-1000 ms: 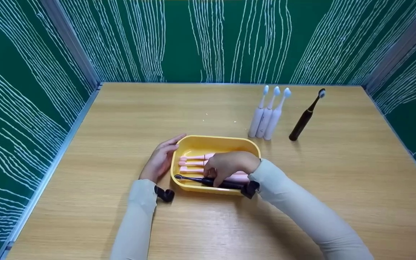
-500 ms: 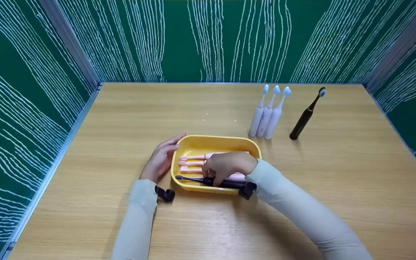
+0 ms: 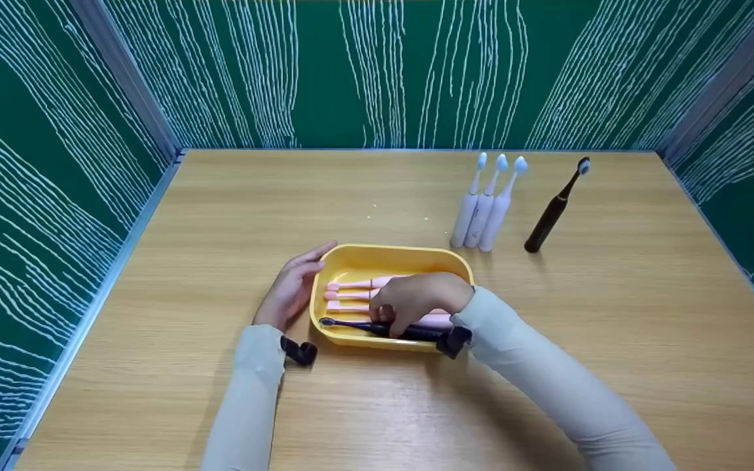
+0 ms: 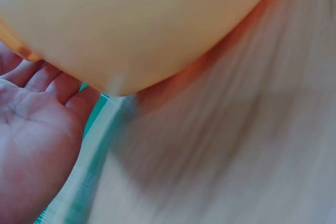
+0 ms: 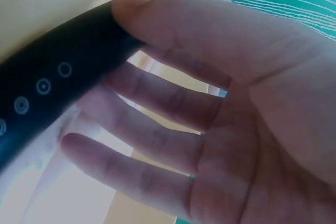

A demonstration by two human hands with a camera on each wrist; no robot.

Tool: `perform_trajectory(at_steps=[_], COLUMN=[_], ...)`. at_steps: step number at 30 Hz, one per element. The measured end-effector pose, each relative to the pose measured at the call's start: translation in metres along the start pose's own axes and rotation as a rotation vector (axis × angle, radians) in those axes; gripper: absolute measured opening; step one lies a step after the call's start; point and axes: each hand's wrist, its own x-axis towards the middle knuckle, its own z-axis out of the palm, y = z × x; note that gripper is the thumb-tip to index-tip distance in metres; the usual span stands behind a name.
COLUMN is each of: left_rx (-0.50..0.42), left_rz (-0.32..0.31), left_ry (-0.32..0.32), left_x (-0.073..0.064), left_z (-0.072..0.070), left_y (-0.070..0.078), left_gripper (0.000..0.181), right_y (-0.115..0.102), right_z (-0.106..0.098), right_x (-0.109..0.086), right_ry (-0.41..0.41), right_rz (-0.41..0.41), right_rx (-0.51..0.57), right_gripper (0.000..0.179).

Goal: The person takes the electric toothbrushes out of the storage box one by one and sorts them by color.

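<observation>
A yellow plastic bin (image 3: 393, 255) sits on the wooden table. My left hand (image 3: 287, 293) rests against its left end, fingers extended along the outer wall; the left wrist view shows the palm facing that wall. Inside the bin my right hand (image 3: 419, 297) pinches a black electric toothbrush (image 5: 58, 61) between thumb and fingers, its brush head pointing left along the near wall. Several pink electric toothbrushes (image 3: 351, 296) lie side by side behind it, heads also to the left. The right hand and wrist hide much of their handles.
Three white electric toothbrushes (image 3: 480, 219) stand upright together behind the bin's right end. Farther right another black electric toothbrush (image 3: 547, 222) stands alone. Small white specks (image 3: 426, 218) dot the table (image 3: 252, 196). Green patterned panels (image 3: 324, 72) enclose the back and sides.
My right hand shifts very slightly inside the bin and stays on the black toothbrush. The left hand, the bin and the standing toothbrushes keep their places.
</observation>
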Motion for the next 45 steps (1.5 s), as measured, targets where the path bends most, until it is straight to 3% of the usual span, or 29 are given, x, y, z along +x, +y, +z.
perform_trajectory(at_steps=[16, 26, 34, 45], left_rx=[0.005, -0.01, -0.013, -0.012], left_rz=[-0.001, -0.005, -0.005, -0.01], left_ry=[0.005, -0.008, 0.018, 0.007], left_x=[-0.001, 0.0, 0.0, -0.001], left_z=[0.0, 0.0, 0.001, 0.002], left_y=[0.001, 0.001, 0.001, 0.002], left_gripper=[0.049, 0.049, 0.049, 0.049], right_y=[0.01, 0.014, 0.02, 0.024], right_z=[0.002, 0.002, 0.004, 0.006], right_x=[-0.01, -0.02, -0.027, -0.04], right_ry=[0.057, 0.099, 0.159, 0.26], right_rz=[-0.05, -0.07, -0.066, -0.078], right_rx=[0.081, 0.074, 0.095, 0.166], right_gripper=[0.028, 0.031, 0.034, 0.033])
